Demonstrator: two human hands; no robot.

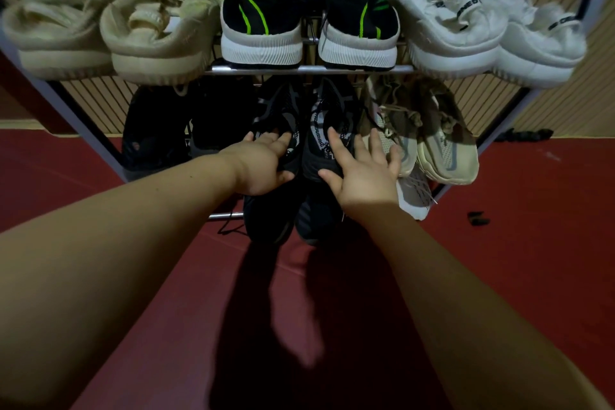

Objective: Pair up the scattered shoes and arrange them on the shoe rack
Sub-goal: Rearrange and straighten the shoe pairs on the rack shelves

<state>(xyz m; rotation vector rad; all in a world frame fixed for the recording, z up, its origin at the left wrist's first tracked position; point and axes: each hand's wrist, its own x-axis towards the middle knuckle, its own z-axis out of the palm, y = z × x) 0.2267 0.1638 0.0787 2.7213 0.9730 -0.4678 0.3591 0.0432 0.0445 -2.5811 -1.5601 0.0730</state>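
The metal shoe rack (309, 69) holds three pairs on its top shelf: beige sneakers (146, 40), black sneakers with green stripes (266, 17) and white sneakers (459, 33). On the shelf below, a black-and-grey pair stands in the middle. My left hand (263, 166) rests on its left shoe (276, 110), fingers stretched over the top and thumb along the heel. My right hand (362, 170) lies with spread fingers on its right shoe (332, 103). A black pair (156, 133) sits to the left and a tan pair (442, 143) to the right.
Another dark pair (266, 220) sits lower down beneath my hands, beside a low rack bar (226, 216). The floor (532, 226) is dark red. Small dark objects (478, 218) lie on it to the right. A slatted wall (549, 103) stands behind the rack.
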